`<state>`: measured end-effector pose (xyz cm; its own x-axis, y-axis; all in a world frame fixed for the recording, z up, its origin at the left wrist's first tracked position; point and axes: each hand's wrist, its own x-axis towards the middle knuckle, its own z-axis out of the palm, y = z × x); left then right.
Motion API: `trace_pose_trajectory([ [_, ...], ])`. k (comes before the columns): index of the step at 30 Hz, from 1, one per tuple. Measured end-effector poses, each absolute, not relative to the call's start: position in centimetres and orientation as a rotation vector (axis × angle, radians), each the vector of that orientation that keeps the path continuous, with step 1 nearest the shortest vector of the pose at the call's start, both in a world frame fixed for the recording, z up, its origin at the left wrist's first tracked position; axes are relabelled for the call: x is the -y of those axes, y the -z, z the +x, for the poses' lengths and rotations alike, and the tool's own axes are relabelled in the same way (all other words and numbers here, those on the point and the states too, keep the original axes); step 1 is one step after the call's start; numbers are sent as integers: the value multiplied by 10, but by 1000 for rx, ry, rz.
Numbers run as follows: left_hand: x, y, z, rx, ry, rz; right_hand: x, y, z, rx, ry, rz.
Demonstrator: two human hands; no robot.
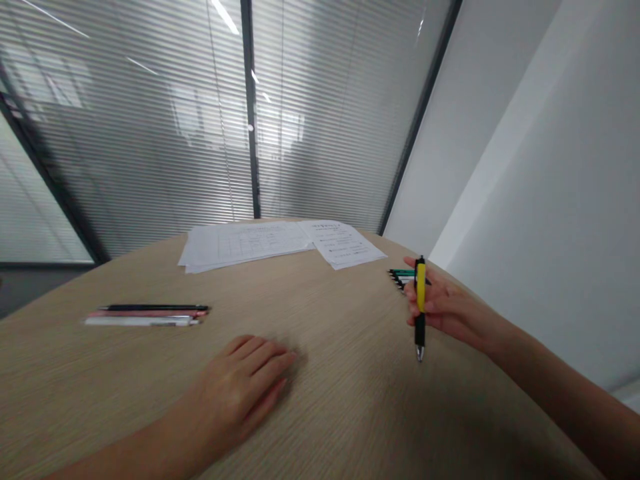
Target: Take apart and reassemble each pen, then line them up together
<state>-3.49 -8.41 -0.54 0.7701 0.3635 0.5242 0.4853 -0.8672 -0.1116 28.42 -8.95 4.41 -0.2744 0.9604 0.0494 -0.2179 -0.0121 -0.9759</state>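
Observation:
My right hand (440, 303) holds a yellow and black pen (421, 290) between thumb and fingers, above the right part of the table. The pen stands nearly upright, its silver tip pointing down. Behind that hand lies a row of dark green pencils or pens (400, 275), partly hidden by the fingers. My left hand (245, 383) rests palm down on the tabletop, fingers loosely bent, with nothing seen in it. Left of it and farther off, several pens (150, 315) lie side by side: black, pink and white ones.
Printed paper sheets (245, 243) lie overlapping near the far edge of the round wooden table (330, 413). Beyond the table stand glass panels with blinds (320, 133). A white wall (545, 233) rises close on the right.

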Motion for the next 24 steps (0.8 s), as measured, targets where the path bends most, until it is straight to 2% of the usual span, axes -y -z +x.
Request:
trace_pose_trajectory([
  [14,81,10,-37,684,709,-2776,67,-59,259,945,-1904,-592],
  [24,83,6,-37,762,631,-2801,63,-57,263,911,-1872,-494],
])
